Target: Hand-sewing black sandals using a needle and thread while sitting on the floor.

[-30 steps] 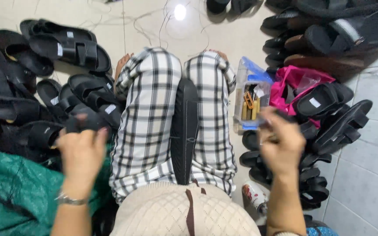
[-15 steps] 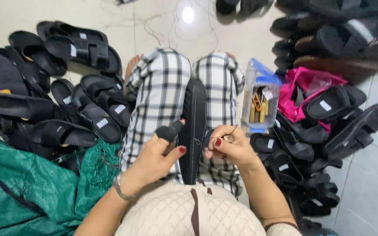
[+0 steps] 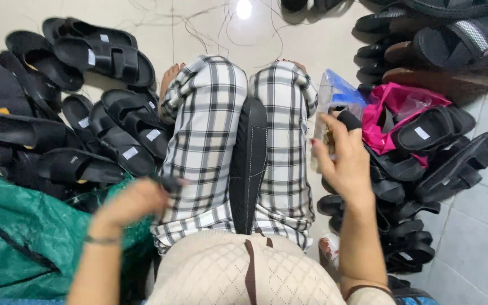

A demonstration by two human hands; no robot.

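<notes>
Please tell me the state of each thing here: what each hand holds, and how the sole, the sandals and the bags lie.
left hand: blurred, closed on a small dark piece
right hand: raised, fingers around a small black piece
black sole: lying lengthwise between the knees, stitched side up
black sandals: heaped on the floor
clear plastic bag: open
pink bag: crumpled under sandals
green sack: crumpled

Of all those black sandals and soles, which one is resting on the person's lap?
The long black sole lying lengthwise between the checked trouser legs. It is flat and strapless, with pale stitching along its edge; the other sandals sit in piles on the floor either side.
</notes>
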